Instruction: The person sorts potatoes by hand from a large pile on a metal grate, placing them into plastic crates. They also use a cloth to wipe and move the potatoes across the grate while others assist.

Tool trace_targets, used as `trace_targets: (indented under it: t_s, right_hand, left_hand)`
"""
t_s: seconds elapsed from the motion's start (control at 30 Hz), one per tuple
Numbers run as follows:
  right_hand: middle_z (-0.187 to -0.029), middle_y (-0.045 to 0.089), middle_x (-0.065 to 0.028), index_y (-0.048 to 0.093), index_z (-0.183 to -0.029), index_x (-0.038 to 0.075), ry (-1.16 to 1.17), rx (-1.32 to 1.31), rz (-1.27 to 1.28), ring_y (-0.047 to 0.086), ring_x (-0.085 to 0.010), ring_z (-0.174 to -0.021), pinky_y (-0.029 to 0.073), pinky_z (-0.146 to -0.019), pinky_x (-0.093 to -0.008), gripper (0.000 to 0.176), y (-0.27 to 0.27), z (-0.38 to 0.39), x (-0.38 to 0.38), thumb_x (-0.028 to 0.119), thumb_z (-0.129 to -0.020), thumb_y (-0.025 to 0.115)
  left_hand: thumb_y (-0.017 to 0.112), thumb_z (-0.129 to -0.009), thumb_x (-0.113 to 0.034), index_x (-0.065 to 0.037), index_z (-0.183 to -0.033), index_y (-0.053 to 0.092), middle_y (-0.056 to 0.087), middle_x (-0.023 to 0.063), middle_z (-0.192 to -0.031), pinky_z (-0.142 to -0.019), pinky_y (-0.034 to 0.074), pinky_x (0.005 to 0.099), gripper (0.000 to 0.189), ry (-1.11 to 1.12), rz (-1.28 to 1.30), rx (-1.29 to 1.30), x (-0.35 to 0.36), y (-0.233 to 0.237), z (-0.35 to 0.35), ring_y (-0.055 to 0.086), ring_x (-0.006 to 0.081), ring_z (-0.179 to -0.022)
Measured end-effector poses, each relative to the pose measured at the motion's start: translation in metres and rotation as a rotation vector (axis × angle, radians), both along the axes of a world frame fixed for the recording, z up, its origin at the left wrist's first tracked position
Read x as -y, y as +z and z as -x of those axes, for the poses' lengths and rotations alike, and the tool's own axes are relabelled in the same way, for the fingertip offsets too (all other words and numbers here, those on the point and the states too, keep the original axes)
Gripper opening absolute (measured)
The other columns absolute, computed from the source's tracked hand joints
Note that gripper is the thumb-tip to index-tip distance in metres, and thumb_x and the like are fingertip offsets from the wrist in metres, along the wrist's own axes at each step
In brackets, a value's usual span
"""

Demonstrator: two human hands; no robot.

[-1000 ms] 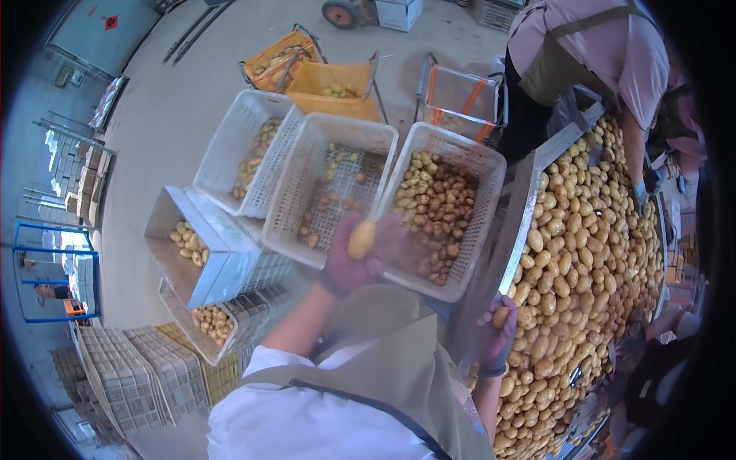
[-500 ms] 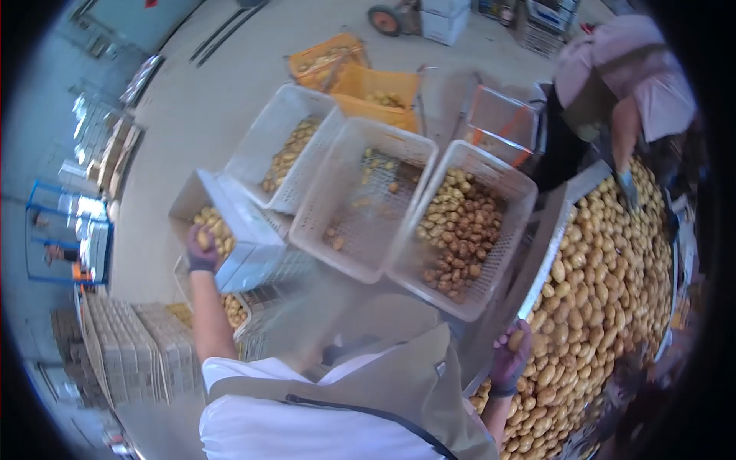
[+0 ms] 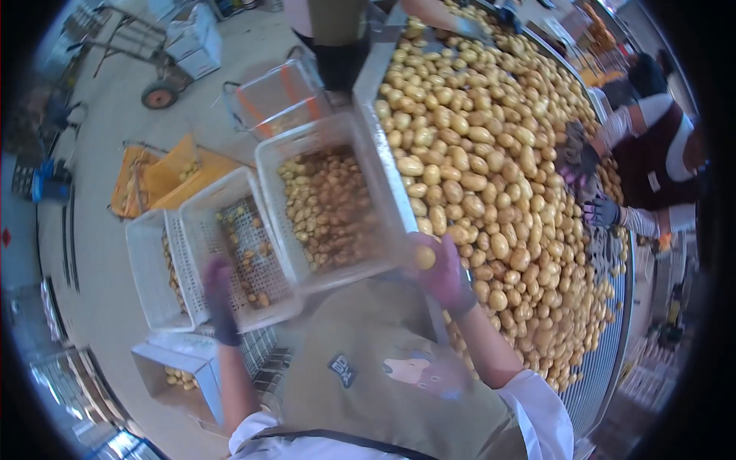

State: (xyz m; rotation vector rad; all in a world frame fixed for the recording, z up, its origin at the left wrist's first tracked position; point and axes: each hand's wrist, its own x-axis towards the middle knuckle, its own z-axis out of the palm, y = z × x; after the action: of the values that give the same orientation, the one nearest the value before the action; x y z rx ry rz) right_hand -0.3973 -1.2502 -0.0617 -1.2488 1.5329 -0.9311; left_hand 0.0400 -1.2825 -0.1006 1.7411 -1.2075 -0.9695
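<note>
My right hand (image 3: pixel 448 282), in a purple-and-grey glove, holds a potato (image 3: pixel 424 257) at the near edge of the metal sorting table (image 3: pixel 389 162). Beside it spreads a large heap of potatoes (image 3: pixel 491 184). My left hand (image 3: pixel 220 297), gloved likewise, is over the near-left side of the middle white crate (image 3: pixel 270 313); motion smears its fingers. A few potatoes lie on that crate's floor. The right-hand crate (image 3: pixel 270 180) contains many potatoes, some greenish and some brown. Potatoes are also in the left crate (image 3: pixel 143 264) and in the white carton (image 3: pixel 205 377) below it.
Yellow crates (image 3: pixel 218 175) and a clear crate with orange stripes (image 3: pixel 277 92) stand beyond. A hand truck (image 3: pixel 157 61) with boxes is farther back. One co-worker's gloved hand (image 3: pixel 471 29) reaches over the far heap; another's hands (image 3: pixel 602 211) are at the right side.
My view has swung right toward the heap. My left hand has left the potatoes in the carton and is over the middle crate. My right hand has come forward along the table edge with a potato.
</note>
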Motion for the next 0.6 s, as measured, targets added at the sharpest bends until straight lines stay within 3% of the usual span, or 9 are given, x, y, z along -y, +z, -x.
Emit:
trace_targets:
  t_s: [0.03,0.07,0.1,0.2,0.23,0.3,0.4,0.47,0.6]
  right_hand:
    - [-0.115,0.06,-0.0093,0.05,-0.131,0.002,0.053,-0.067,0.147,0.062,-0.0206,-0.097,0.052,-0.087,-0.0342,0.047,0.002,0.003,0.002,0.037,-0.1,0.053]
    - [-0.118,0.06,-0.0103,0.049,-0.132,0.001,0.109,-0.139,0.29,0.062,-0.0207,-0.102,0.051,-0.09,-0.0337,0.042,0.005,0.006,0.003,0.025,-0.099,0.06]
    - [-0.124,0.059,-0.0119,0.048,-0.134,-0.001,0.119,-0.014,0.209,0.059,-0.0195,-0.11,0.05,-0.094,-0.0319,0.044,0.016,0.008,0.004,0.002,-0.092,0.063]
    - [-0.131,0.055,-0.0117,0.048,-0.134,-0.001,0.019,0.453,-0.072,0.057,-0.0204,-0.115,0.048,-0.098,-0.0336,0.043,0.015,0.018,-0.009,0.007,-0.093,0.062]
    - [-0.137,0.051,-0.0123,0.046,-0.137,0.0,0.156,0.017,0.195,0.053,-0.0229,-0.121,0.042,-0.104,-0.037,0.046,0.009,0.022,-0.014,0.011,-0.095,0.06]
    - [-0.14,0.049,-0.013,0.045,-0.139,0.0,0.148,0.116,0.243,0.05,-0.0238,-0.125,0.039,-0.107,-0.0381,0.048,0.012,0.026,-0.022,0.015,-0.096,0.059]
    - [-0.144,0.046,-0.0145,0.043,-0.141,-0.001,0.026,0.548,0.105,0.043,-0.0249,-0.132,0.033,-0.112,-0.039,0.051,0.005,0.029,-0.05,0.02,-0.097,0.058]
    - [-0.145,0.045,-0.0153,0.042,-0.142,-0.001,-0.086,0.875,-0.099,0.04,-0.0252,-0.135,0.031,-0.113,-0.0389,0.052,-0.001,0.043,-0.07,0.022,-0.098,0.058]
    - [-0.157,0.027,-0.018,0.041,-0.148,0.012,-0.375,-0.998,0.12,0.016,-0.0435,-0.146,0.011,-0.117,-0.0577,0.066,-0.019,0.106,-0.091,0.041,-0.092,0.061]
  left_hand:
    - [0.061,-0.095,-0.012,-0.001,-0.128,0.056,0.058,0.0081,-0.122,-0.103,0.042,0.0325,0.035,-0.074,-0.027,-0.134,0.009,0.0,0.063,0.056,0.0203,-0.114]
    - [0.062,-0.094,-0.016,-0.002,-0.135,0.053,0.056,0.013,-0.133,-0.106,0.039,0.0333,0.044,-0.529,0.367,0.388,0.013,-0.012,0.103,0.049,0.0249,-0.128]
    - [0.068,-0.091,-0.021,-0.002,-0.138,0.049,0.05,0.016,-0.141,-0.11,0.037,0.0395,0.055,-0.502,-0.019,-0.084,0.011,0.018,0.169,0.045,0.0312,-0.134]
    - [0.072,-0.086,-0.025,-0.001,-0.138,0.048,0.047,0.0178,-0.142,-0.111,0.036,0.0429,0.062,-0.722,-0.075,-0.24,0.009,0.043,0.271,0.041,0.0333,-0.136]
    - [0.075,-0.084,-0.024,-0.002,-0.137,0.049,0.05,0.0175,-0.139,-0.11,0.038,0.0424,0.063,-0.858,0.212,0.001,0.009,0.035,0.288,0.043,0.0327,-0.134]
    - [0.078,-0.081,-0.024,-0.002,-0.135,0.05,0.052,0.0173,-0.137,-0.109,0.039,0.0419,0.064,-0.983,0.502,0.246,0.005,0.027,0.305,0.046,0.032,-0.133]
    - [0.081,-0.079,-0.023,-0.003,-0.13,0.052,0.059,0.0164,-0.126,-0.102,0.045,0.0407,0.062,-1.019,0.424,0.13,0.0,0.037,0.306,0.055,0.0309,-0.121]
    - [0.081,-0.079,-0.019,-0.004,-0.127,0.054,0.063,0.0117,-0.115,-0.093,0.05,0.0364,0.057,-0.783,-0.209,0.014,0.007,0.074,0.303,0.062,0.0265,-0.107]
    - [0.077,-0.082,-0.013,-0.005,-0.125,0.055,0.062,0.0086,-0.111,-0.086,0.052,0.0297,0.049,-0.369,-0.245,-0.377,0.011,0.013,0.229,0.062,0.0184,-0.098]
